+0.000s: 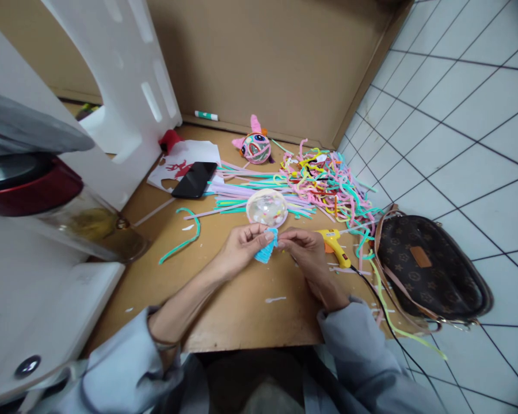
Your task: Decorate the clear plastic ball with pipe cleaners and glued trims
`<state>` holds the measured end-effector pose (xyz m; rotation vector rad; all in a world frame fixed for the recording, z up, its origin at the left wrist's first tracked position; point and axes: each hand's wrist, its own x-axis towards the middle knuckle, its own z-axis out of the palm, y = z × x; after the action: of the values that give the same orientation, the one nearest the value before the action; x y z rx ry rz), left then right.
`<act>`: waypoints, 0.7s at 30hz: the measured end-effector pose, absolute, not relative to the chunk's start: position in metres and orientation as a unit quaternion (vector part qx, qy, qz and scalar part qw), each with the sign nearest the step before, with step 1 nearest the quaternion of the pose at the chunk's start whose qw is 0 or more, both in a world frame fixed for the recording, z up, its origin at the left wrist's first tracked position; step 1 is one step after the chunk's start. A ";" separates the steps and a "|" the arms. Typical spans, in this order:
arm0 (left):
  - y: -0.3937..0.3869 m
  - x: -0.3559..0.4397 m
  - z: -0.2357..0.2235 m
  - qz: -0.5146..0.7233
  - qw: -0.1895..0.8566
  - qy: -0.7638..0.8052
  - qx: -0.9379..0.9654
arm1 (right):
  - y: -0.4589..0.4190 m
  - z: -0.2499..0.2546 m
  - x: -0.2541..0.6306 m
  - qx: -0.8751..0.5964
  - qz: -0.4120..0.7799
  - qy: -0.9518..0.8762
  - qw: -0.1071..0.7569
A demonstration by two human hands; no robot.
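A small light-blue piece of bent pipe cleaner [266, 247], packed in close rows, is held up above the table's middle. My left hand [244, 244] pinches it between thumb and fingers from the left. At its right edge, my right hand [304, 247] is closed, with the fingertips on the blue edge. Just beyond both hands rests a clear round plastic dome [266, 208] with a pale rim. To the right of my right hand lies a yellow hot glue gun [337, 248], its black cord running off the table's front.
Bundled pipe cleaners [228, 201] lie behind the dome, beside a tangled heap [328, 178]. A pink-eared ball figure [255, 148] stands at the back. A phone [194, 179] rests on cut paper at left. A brown handbag [431, 267] and a glass jar [99, 230] flank the work area.
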<state>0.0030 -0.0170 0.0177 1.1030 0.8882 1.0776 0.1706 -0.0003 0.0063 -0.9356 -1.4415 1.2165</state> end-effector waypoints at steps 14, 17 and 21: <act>-0.018 0.005 0.017 0.501 0.572 0.413 0.501 | -0.005 0.010 0.165 -0.437 0.463 -0.596 0.489; -0.018 0.004 0.018 0.506 0.570 0.403 0.507 | -0.005 0.013 0.166 -0.442 0.495 -0.572 0.481; -0.018 0.002 0.016 0.508 0.553 0.399 0.526 | -0.006 0.017 0.166 -0.436 0.523 -0.553 0.480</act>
<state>0.0022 -0.0179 0.0164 1.2432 0.9431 1.2018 0.1661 -0.0065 0.0167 -1.0650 -1.3489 1.2758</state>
